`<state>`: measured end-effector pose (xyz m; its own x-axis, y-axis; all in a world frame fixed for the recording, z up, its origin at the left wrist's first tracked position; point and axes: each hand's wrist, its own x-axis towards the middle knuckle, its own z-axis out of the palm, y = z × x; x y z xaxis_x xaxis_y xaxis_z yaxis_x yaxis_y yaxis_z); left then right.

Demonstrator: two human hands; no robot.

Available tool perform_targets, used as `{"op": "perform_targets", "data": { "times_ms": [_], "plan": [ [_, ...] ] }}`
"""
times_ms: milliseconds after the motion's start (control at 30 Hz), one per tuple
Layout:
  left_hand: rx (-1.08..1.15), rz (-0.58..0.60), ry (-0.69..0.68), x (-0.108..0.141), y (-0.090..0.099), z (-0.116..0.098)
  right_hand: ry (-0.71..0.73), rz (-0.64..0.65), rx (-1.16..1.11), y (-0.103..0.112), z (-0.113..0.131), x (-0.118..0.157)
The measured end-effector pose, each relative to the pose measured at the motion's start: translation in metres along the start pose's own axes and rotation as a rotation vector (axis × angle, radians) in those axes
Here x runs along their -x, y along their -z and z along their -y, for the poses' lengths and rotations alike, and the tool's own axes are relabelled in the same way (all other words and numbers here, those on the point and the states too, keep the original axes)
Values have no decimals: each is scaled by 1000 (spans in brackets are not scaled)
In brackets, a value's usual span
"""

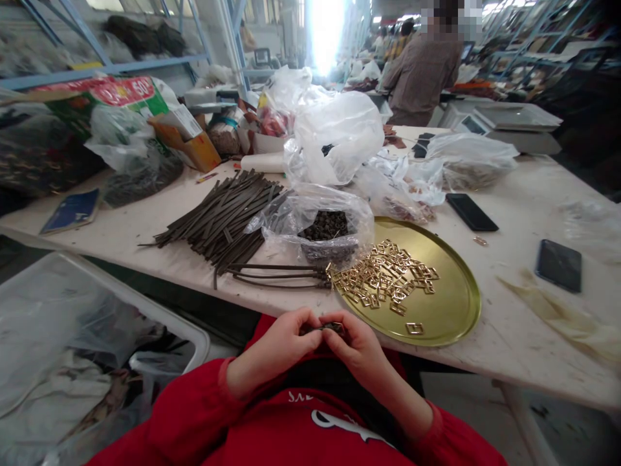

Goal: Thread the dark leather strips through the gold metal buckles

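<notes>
My left hand (294, 340) and my right hand (356, 343) meet just off the table's front edge, fingers closed. Between them they pinch a short visible piece of dark strap (332, 326); the fingers cover most of it. Beyond my hands lie several dark straps (279, 276) with gold buckles at their right ends. A gold-coloured round tray (449, 304) to the right carries many small rectangular gold buckles (383, 275). Behind, a clear plastic bag (286, 217) stands open with small dark pieces (326, 226) inside. A large heap of loose dark strips (226, 217) spreads to the left.
Two phones (471, 212) (559, 265) lie on the right of the table (514, 239). Plastic bags (339, 129) crowd the back. A blue booklet (71, 211) lies far left. Below stands a white bin (196, 336) with bagged material. A person (422, 77) stands beyond, near a scale (514, 120).
</notes>
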<state>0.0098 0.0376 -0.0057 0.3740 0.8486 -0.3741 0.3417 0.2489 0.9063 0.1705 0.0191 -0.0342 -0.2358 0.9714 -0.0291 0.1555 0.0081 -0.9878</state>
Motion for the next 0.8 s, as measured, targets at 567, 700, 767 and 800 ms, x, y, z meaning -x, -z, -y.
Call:
{"op": "perform_targets", "data": {
  "times_ms": [567,700,767,800],
  "plan": [
    [-125,103,-79,12,3,4,-42,30,49,-6,4,10],
    [92,181,-98,12,5,7,-97,-44,-38,-3,1,7],
    [186,200,-62,11,5,8,-166,-59,-132,-3,-1,7],
    [211,204,-38,11,5,8,-198,-60,-182,-4,-3,7]
  ]
}}
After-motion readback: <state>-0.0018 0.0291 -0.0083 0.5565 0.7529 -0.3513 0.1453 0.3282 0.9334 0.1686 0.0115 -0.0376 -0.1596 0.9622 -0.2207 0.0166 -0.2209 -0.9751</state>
